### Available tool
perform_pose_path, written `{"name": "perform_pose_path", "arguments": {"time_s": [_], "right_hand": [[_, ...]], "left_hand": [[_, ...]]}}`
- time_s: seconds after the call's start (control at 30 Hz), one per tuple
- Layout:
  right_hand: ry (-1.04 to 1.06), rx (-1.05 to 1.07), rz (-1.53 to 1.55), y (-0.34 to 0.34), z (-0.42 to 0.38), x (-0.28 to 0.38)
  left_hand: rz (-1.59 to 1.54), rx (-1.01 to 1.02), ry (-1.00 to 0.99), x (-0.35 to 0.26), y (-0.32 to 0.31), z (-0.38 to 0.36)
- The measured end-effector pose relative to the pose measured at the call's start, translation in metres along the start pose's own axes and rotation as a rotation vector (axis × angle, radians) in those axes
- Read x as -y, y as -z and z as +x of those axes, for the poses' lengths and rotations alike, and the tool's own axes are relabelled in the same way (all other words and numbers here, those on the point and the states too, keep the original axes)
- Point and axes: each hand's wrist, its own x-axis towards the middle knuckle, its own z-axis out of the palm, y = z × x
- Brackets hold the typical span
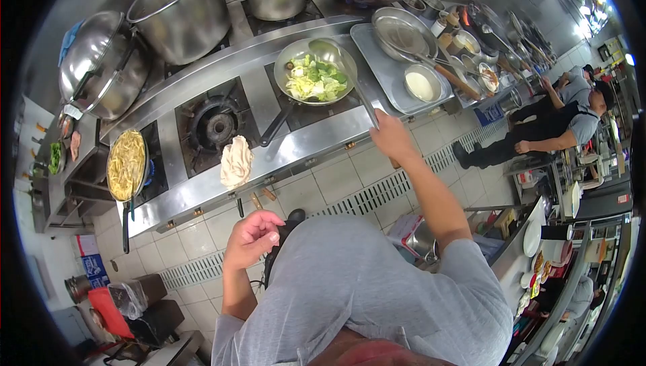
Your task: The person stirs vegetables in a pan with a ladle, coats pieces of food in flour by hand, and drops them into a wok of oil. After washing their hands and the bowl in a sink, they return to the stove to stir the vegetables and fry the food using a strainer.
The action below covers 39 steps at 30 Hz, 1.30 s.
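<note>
On the right-hand front burner, a pan (295,51) holds loose leafy greens (316,79), with the bowl of a ladle (363,99) over its far side. The right hand (391,138) grips the ladle toward the rear of its long shaft, which looks stiff and likely bowl-heavy; that rear hold seems best (the bowl itself is probably hot). The leaves look light, soft and easily bruised. The left hand (252,238) is relaxed and holds nothing, nearest a crumpled cloth (236,162); the pan's dark handle (279,124) lies beyond. Just right, a tray (378,78) bearing a strainer (404,33) could hinder wide ladle swings. Farther left sits a pan of noodle-like food (128,164).
</note>
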Motion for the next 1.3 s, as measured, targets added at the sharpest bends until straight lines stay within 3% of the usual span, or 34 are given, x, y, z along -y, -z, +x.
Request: {"name": "perform_pose_path", "arguments": {"time_s": [0.1,0.2,0.23,0.37,0.43,0.63,0.83,1.03,1.3], "right_hand": [[-0.017,-0.032,-0.082,0.0,0.017,0.016],[-0.049,-0.006,-0.104,-0.046,0.049,0.009],[-0.033,0.125,-0.135,-0.035,0.038,0.023],[0.0,-0.04,-0.094,-0.089,0.009,0.02],[-0.094,0.086,0.006,-0.095,-0.003,0.027],[-0.098,0.047,0.063,-0.12,-0.023,0.04],[-0.297,0.03,0.263,-0.108,-0.092,0.061],[-0.376,-0.042,0.304,-0.112,-0.187,0.057],[-0.583,-0.254,0.307,-0.107,-0.334,0.032]], "left_hand": [[0.017,-0.037,-0.004,-0.003,0.002,-0.001],[0.047,-0.076,0.035,0.004,0.001,0.001],[0.058,-0.089,0.033,0.009,-0.001,-0.003],[0.031,-0.022,-0.037,0.023,0.012,0.007],[0.019,0.017,-0.013,0.021,0.011,0.014],[0.14,0.316,0.096,0.01,0.026,0.057],[0.188,0.613,0.236,0.012,-0.001,0.117],[0.195,0.996,0.326,0.026,-0.069,0.137],[0.36,1.369,0.258,0.033,-0.176,0.083]]}}
